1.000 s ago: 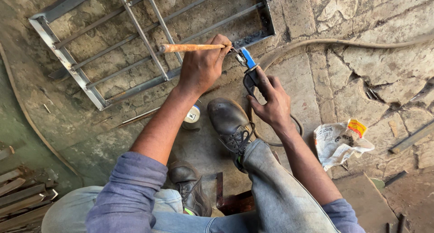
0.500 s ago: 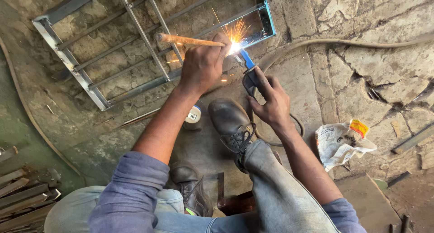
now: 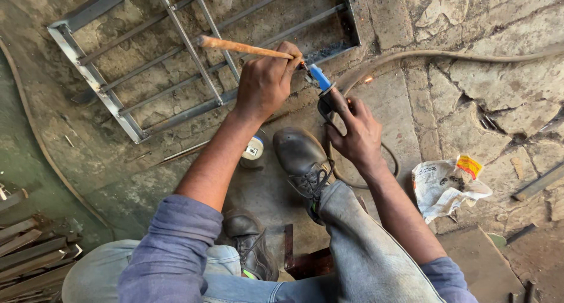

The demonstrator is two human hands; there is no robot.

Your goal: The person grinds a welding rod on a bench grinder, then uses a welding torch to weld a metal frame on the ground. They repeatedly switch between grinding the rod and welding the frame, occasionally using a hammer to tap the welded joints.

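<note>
Down on the cracked stone floor (image 3: 505,85), the left hand (image 3: 267,79) is clenched round a wooden-handled tool (image 3: 244,47), whose worn orange-brown shaft runs off to the left; its head is hidden behind the fingers. Just right of it, the right hand (image 3: 355,132) grips a dark electrode holder (image 3: 324,91) with a blue tip, its point near the steel frame (image 3: 194,50). That grey barred frame lies far and left, cut off at the top. A cable (image 3: 446,55) trails away right.
</note>
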